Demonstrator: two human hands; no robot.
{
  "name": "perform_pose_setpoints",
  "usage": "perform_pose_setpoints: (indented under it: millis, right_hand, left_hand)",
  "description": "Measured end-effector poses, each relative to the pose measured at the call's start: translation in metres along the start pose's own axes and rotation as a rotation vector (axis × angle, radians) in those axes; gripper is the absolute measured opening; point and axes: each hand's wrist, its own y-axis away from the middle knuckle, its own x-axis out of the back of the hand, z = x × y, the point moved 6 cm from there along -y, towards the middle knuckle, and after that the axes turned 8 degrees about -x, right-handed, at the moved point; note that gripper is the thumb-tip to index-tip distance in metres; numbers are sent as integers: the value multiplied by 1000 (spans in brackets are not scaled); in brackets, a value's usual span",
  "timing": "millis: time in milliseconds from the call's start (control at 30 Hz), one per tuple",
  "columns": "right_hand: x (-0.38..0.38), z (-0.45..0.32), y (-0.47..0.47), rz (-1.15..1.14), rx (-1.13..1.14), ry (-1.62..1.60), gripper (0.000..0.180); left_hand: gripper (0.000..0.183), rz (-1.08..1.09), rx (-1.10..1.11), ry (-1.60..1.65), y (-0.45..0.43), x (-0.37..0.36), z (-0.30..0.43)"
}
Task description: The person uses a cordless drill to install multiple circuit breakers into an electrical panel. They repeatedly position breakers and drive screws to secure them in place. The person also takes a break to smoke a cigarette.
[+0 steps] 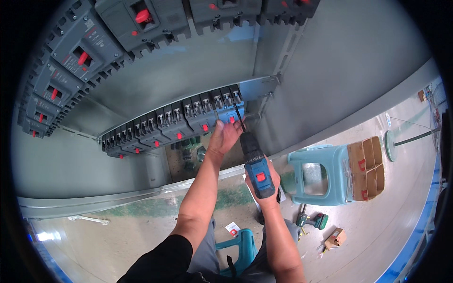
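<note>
My right hand (pixel 270 187) is wrapped around the handle of a blue and black cordless drill driver (pixel 260 169). The long dark bit (pixel 239 117) in its chuck reaches up to the terminals of the rightmost circuit breaker (pixel 225 115), which has a blue front, in a lower row of black and grey breakers (pixel 173 125) with red levers. At that breaker's lower edge rests my left hand (pixel 224 136), its thumb against a thin grey metal shaft or strip (pixel 216 114); whether the fingers grip it is unclear. The row sits on a rail inside a grey metal cabinet (pixel 339 70).
Larger moulded-case breakers (pixel 86 53) line the upper left. The cabinet's front lip (pixel 230 172) runs below my forearms. To the right stand a light blue plastic stool (pixel 318 150) and a divided cardboard box (pixel 368 169). A green power tool (pixel 311 220) and a small carton (pixel 335 238) lie on the floor.
</note>
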Motion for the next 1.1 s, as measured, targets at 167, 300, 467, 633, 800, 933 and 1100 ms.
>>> perform_pose_setpoints:
  millis: [167, 300, 467, 633, 800, 933, 1100]
  right_hand:
    - [9, -2, 3, 4, 6, -59, 65]
    - [14, 8, 18, 41, 79, 22, 64]
    - [-5, 42, 38, -55, -29, -64, 71]
    - [-25, 54, 45, -38, -93, -76, 60]
    - [-28, 51, 39, -4, -63, -60, 60]
    - [-33, 56, 36, -30, -111, -81, 78]
    - [-34, 61, 38, -33, -127, -57, 78]
  left_hand:
    - [93, 35, 22, 13, 1, 3, 0]
    - [99, 57, 49, 51, -2, 6, -1]
    - [104, 94, 36, 210, -4, 7, -5]
    - [105, 87, 35, 242, -6, 3, -6]
    - [106, 76, 36, 165, -6, 2, -4]
    - [105, 62, 29, 150, -6, 2, -3]
    - [103, 48, 34, 178, -7, 5, -5]
